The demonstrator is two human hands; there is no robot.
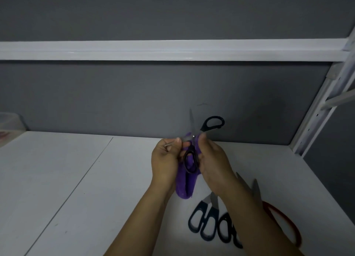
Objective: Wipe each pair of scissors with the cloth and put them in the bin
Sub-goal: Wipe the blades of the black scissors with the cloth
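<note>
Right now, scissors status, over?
Left hand pinches a blade of open black scissors; right hand grips them with purple cloth. More pairs on table.

dim, cool light | soft blur throughout | wide-angle bending at edges | faint shadows

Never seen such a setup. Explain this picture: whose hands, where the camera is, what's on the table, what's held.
No machine here: a person works bare-handed, and the one camera sits on their head, looking down over the arms. The left hand pinches one blade of the open scissors; the right hand grips them near the pivot. A purple cloth hangs between the hands. On the white table, lower right, lie a blue pair, a black pair and red handles, partly hidden by the right arm. A pale container sits far left.
</note>
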